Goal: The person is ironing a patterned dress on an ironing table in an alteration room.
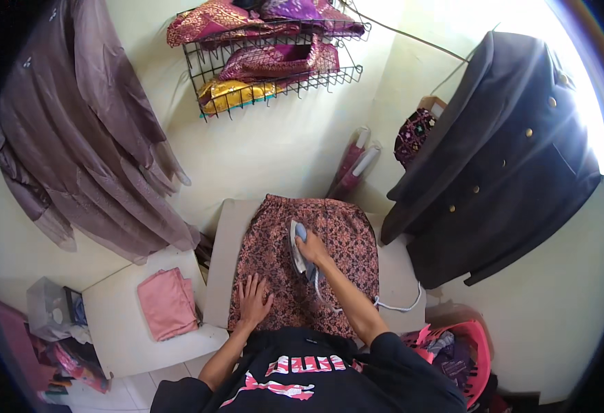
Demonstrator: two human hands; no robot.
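A patterned skirt [351, 242] in dark and copper-pink floral cloth lies flat on a beige padded board [224, 242], its gathered waistband at the far end. My right hand [309, 249] grips the handle of a clothes iron [297, 250], which rests on the skirt left of its middle, tip pointing away from me. A pale cord [400, 308] runs from the iron's heel, passes under my right forearm and loops off to the right. My left hand [254, 299] lies palm down on the skirt's lower left part, fingers spread, holding nothing.
Folded pink cloth [166, 304] sits on a white table [121, 330] at left. A mauve dress [90, 139] and a dark buttoned coat [498, 160] hang on either side. Wire racks [276, 77] hold folded fabrics. A pink laundry basket [480, 351] with clothes stands at lower right.
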